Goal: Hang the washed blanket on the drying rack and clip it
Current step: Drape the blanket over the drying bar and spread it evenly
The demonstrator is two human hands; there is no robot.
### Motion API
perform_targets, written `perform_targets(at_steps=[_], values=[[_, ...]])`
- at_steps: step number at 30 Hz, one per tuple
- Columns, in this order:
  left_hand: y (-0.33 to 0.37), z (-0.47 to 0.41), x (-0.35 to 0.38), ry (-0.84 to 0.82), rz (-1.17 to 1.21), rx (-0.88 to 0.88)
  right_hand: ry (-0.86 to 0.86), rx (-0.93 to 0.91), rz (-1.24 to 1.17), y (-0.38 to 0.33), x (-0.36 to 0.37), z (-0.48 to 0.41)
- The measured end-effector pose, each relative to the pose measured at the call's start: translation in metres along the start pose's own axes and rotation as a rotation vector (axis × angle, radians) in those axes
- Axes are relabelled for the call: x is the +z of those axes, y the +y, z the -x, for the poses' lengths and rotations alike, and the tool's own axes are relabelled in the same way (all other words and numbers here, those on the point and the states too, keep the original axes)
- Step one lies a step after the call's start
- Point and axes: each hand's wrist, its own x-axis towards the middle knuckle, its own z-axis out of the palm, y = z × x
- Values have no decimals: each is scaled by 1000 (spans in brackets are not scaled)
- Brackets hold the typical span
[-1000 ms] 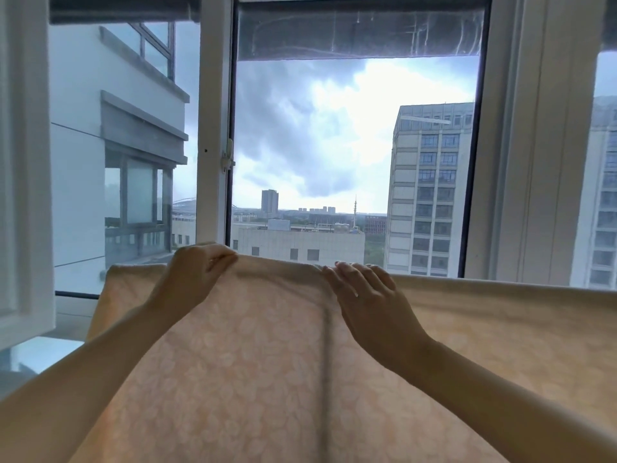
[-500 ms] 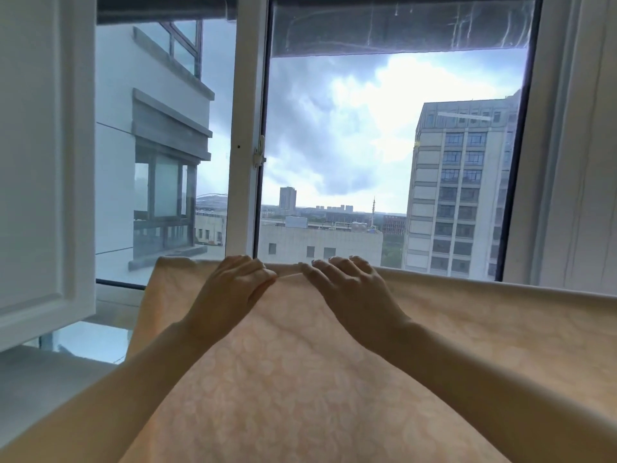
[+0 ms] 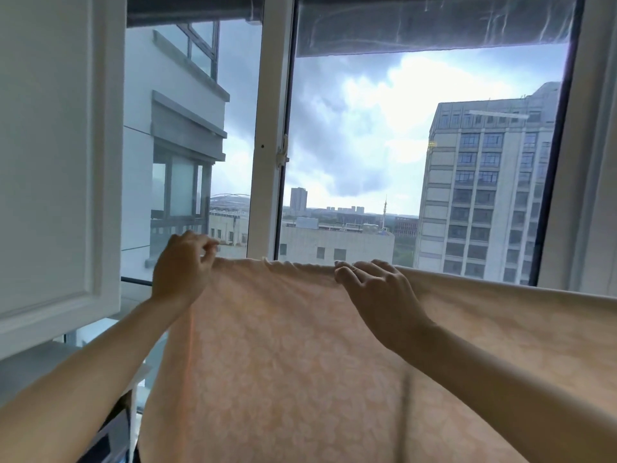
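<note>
Two hands clamp blanket (image 3: pixel 283 345) top edge, running left-right: left hand (image 3: pixel 182 269) pinching, right hand (image 3: pixel 379 290) fingers curled over.

Everything is backlit: daylight pours in through the window (image 3: pixel 424 155) and nothing lights the near side. The cloudy sky has one patch that blows out to plain white. The blanket (image 3: pixel 300 362) glows soft peach with light coming through it, apart from a darker streak of shade running down near the right forearm. The left hand (image 3: pixel 182 272) and right hand (image 3: pixel 380 295) are in shade and look dim and flat. The open sash (image 3: pixel 50 162) reads dull blue-grey. The wide lens makes the window frame (image 3: pixel 267 128) lean and bow towards the edges. Detail is smeary, the blanket pattern is mushy, and the left fingers (image 3: pixel 208 248) are a bit blurred.
</note>
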Motion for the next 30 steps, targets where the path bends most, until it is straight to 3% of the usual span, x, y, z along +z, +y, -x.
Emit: perform_targets(at_steps=[5,12,16,20,24,28,30], values=[[-25,-12,6,-304,304,-333,-8,-4,-59,-5,7,-1],[-46,-8,7,-363,683,-673,40,-17,-44,-5,16,-1],[-50,-6,2,-438,850,-630,62,-6,-13,-11,25,-5],[-66,-8,-4,-485,823,-568,58,9,-19,-20,34,-13],[-73,-17,-2,-313,539,-493,42,1,-25,-28,40,-20],[-61,-23,-7,158,333,-437,5,-6,-13,-33,46,-30],[-59,-18,-15,272,360,-392,2,-1,-12,-37,46,-34]])
